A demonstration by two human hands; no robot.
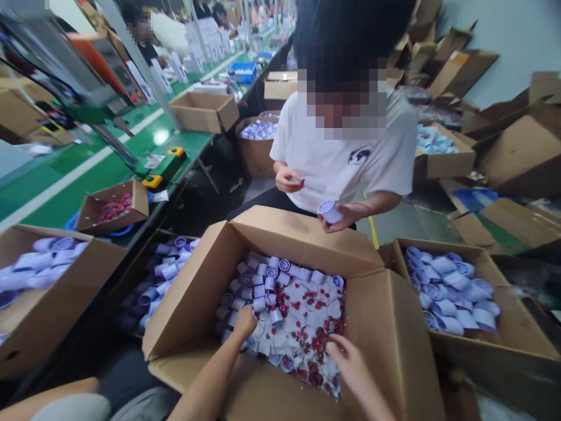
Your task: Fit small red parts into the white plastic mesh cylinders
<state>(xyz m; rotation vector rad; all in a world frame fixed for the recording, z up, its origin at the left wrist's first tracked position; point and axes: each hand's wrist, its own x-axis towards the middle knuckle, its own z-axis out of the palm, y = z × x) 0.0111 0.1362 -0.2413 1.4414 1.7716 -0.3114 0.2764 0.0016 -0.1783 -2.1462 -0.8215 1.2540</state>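
Note:
A large open cardboard box point(193, 298) stands before me, with lavender plastic cups point(259, 290) piled in its far left part. Small dark-red round parts point(313, 336) with thin wires lie over a pale, crumpled layer on the right. My left hand point(245, 323) is in the box at the near edge of the cups, its fingers curled; what they hold is hidden. On the right, my right hand point(344, 354) is among the red parts, thumb and fingers brought together on a small red part.
Opposite me a person in a white shirt point(337, 158) holds a lavender cup point(329, 211) and a small red piece. Boxes of lavender cups point(456, 292) flank mine. At left are a green workbench point(193, 146), a machine point(105, 64) and a small box of red parts point(114, 207).

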